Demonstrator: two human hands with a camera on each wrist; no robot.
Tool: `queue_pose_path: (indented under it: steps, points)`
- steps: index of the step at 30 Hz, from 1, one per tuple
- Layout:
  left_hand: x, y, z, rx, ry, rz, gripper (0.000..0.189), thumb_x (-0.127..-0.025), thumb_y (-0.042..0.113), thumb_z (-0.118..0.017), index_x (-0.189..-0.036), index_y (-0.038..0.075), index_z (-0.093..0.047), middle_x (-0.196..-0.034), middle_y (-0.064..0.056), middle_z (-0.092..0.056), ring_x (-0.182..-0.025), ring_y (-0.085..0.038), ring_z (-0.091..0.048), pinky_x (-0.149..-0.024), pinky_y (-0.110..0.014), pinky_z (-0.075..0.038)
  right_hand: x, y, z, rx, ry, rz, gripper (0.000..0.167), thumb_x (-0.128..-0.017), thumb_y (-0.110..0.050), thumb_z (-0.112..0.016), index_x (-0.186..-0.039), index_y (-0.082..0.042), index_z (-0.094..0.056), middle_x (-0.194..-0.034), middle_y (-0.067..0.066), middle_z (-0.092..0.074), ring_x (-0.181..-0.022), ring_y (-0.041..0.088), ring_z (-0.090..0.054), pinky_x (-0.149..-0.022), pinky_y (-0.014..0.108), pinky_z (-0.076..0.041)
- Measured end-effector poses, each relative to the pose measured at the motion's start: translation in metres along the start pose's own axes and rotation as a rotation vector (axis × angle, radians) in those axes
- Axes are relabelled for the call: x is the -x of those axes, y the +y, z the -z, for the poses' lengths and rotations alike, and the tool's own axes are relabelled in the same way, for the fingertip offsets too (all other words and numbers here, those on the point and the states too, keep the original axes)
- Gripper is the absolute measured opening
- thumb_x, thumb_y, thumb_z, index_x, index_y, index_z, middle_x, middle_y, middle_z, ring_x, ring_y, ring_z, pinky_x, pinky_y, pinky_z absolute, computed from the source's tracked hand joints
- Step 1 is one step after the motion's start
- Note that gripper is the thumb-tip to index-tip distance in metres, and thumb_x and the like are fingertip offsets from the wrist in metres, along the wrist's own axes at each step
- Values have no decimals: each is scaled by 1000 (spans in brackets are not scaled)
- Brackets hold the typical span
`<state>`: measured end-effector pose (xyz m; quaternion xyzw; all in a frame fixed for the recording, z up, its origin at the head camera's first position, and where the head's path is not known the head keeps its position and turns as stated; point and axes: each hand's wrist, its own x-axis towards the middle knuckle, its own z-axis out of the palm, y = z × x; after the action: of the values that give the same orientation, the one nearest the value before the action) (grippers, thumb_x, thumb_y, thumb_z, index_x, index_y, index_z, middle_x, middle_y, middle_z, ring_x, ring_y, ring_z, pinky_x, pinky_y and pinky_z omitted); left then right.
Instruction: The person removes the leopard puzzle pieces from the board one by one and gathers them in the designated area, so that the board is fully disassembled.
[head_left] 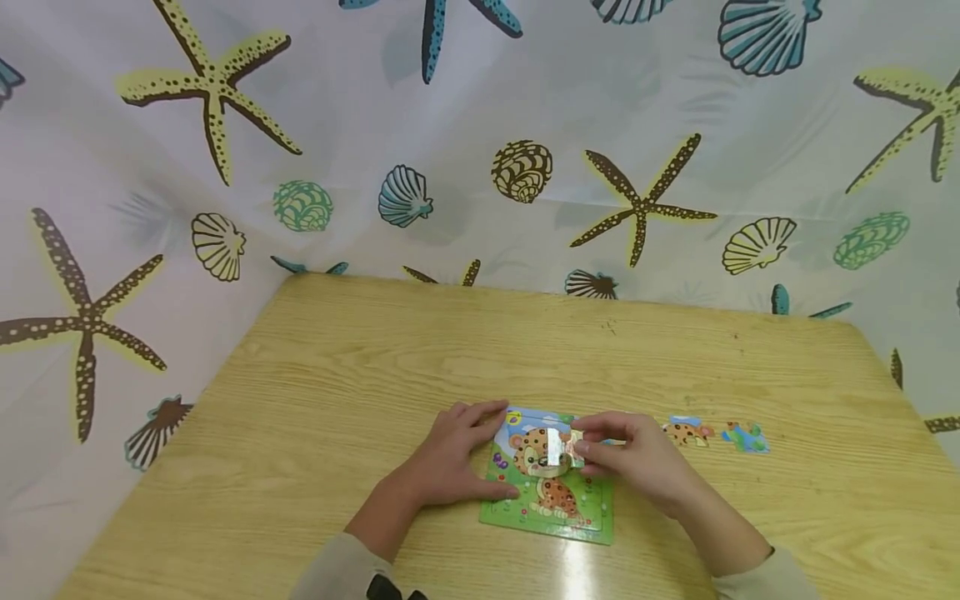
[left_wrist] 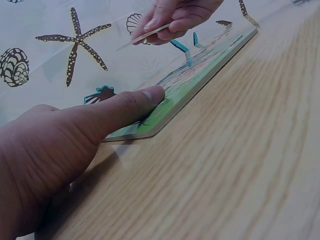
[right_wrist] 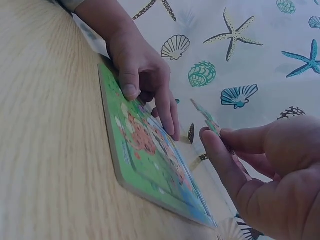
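Over the puzzle (head_left: 555,500), right grip (head_left: 645,460) pinches piece (head_left: 558,448).

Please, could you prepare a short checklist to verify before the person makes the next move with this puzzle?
1. Puzzle board lies flat on the table: ok.
2. Left hand steadies the board, thumb on it: ok.
3. Right hand pinches a piece: ok.
4. Held piece is set down in the board: not ok, it is raised above.
5. Held piece is turned to fit: cannot tell, glare covers part.
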<state>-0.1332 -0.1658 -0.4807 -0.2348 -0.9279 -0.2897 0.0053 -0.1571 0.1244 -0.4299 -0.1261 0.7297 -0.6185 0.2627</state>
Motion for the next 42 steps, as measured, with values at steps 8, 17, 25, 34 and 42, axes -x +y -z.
queue_pose_path:
  steps: [8,17,25,34,42]
  points:
    - [-1,1,-1,-9,-8,7,107,-71,64,-80,-154,11,-38,-161,1,-35,-135,-24,-40,-111,-51,-29,16,3,16,30,56,-11,48,-93,-13,-71,-133,9,-55,-107,11,-57,-91,18,-71,-83,34,-59]
    - [-1,3,-2,-5,-14,9,107,-71,65,-80,-154,11,-38,-161,2,-36,-135,-23,-40,-110,-50,-30,32,12,37,79,145,-18,51,-91,-17,-74,-131,8,-57,-109,13,-58,-100,21,-72,-82,36,-60]
    - [-1,1,-2,-5,-16,9,107,-71,65,-80,-154,12,-38,-161,2,-35,-137,-24,-39,-111,-52,-29,39,20,51,123,193,-60,45,-92,-12,-72,-129,8,-57,-103,11,-58,-97,20,-72,-79,35,-60]
    - [1,-1,0,-5,-4,-1,106,-72,64,-80,-153,10,-39,-161,0,-36,-135,-25,-39,-108,-52,-30,36,28,60,239,196,-39,40,-92,-12,-71,-123,10,-59,-105,17,-62,-92,21,-72,-73,31,-60]
    - [1,-3,-2,-18,-16,17,107,-72,68,-78,-154,12,-38,-162,3,-34,-138,-24,-38,-113,-51,-28,33,31,57,480,256,-1,33,-88,-23,-77,-110,-1,-67,-95,9,-64,-79,15,-67,-66,25,-55]
